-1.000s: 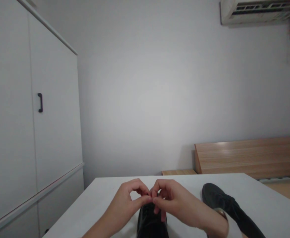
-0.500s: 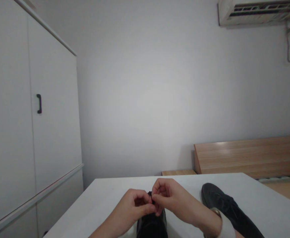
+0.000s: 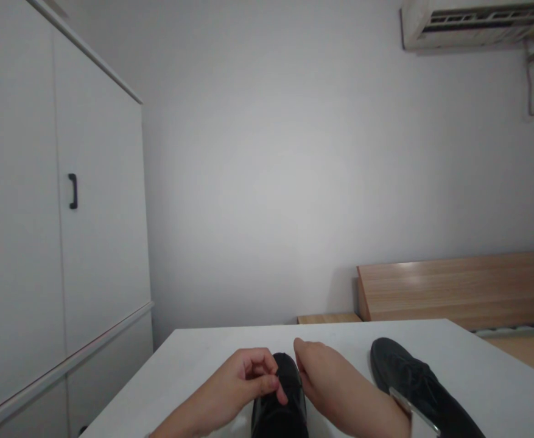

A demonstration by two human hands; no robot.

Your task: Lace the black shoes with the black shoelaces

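Observation:
A black shoe point(image 3: 279, 420) stands on the white table point(image 3: 193, 365), its toe pointing away from me, between my two hands. My left hand point(image 3: 251, 378) is over its left side, thumb and forefinger pinched together at the lacing. They appear to grip a black shoelace, which is hard to make out against the dark upper. At the shoe's right side is my right hand point(image 3: 324, 377), turned with its back towards me, so its fingers are mostly hidden.
A second black lace-up shoe point(image 3: 424, 383) lies on the table to the right, beside my right forearm. On the left is a white cabinet point(image 3: 106, 231) with a dark handle. Behind the table are a wooden headboard point(image 3: 458, 289) and a wall.
My right hand has moved away from my left, turning its back towards me and dropping to the shoe's right side. The shoe's toe now shows. My left hand has barely moved.

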